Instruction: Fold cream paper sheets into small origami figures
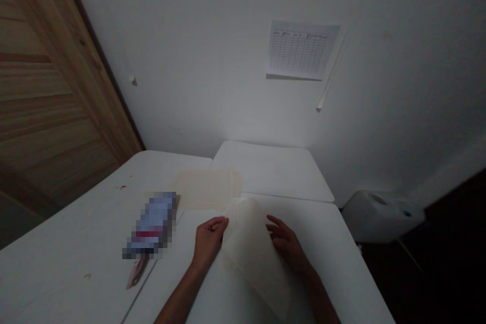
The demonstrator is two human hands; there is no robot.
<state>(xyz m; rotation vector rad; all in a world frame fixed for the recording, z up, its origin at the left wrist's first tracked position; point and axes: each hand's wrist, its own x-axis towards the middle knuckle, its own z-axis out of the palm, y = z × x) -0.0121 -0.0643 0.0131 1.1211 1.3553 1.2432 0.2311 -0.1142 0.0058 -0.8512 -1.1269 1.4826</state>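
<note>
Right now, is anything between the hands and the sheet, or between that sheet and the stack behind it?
Nothing visible. The left hand and right hand hold the curled cream sheet by its sides. Its far edge meets the stack of sheets in this view; the blurred item lies off to the left.

Cream sheet (252, 253) — white table (76, 243).

Sheet (254, 253) is up between my left hand (208, 240) and right hand (285, 243), over the table (76, 263); stack of sheets (207, 187) just beyond my left hand, packet (152, 225) to its left.
</note>
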